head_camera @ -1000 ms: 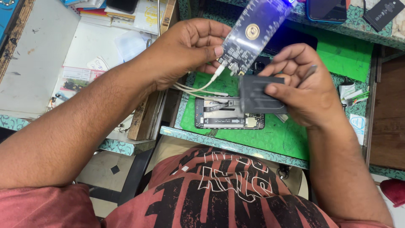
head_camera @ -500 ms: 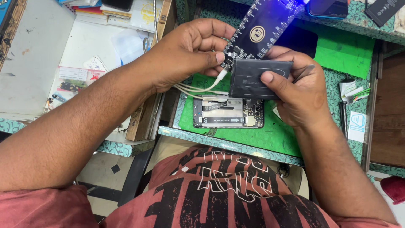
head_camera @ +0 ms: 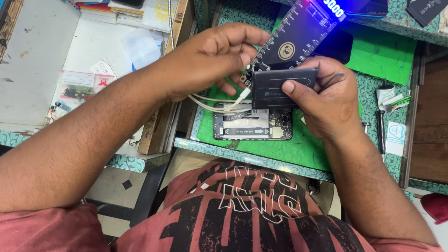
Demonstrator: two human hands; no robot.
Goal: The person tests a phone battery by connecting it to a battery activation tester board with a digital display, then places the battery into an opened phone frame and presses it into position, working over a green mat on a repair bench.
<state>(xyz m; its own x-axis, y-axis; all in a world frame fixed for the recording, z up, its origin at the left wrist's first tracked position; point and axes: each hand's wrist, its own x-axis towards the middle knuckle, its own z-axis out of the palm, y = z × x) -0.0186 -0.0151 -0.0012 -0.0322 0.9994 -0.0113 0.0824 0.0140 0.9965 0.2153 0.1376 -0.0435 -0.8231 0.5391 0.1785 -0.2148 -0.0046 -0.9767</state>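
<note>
Since a moment ago the black battery (head_camera: pixel 280 87) sits closer against the long tester board (head_camera: pixel 298 35). The right hand (head_camera: pixel 326 100) clenches the battery; the left hand (head_camera: pixel 212 60) pinches the board's lower end, above the counter (head_camera: pixel 382 56).

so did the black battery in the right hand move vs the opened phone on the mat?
Yes. The battery rose away from the opened phone, up against the long tester board's lower end.

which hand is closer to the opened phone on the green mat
Right. The right hand, holding a dark battery, hangs just above the opened phone. The left hand is higher, at the long tester board.
</note>
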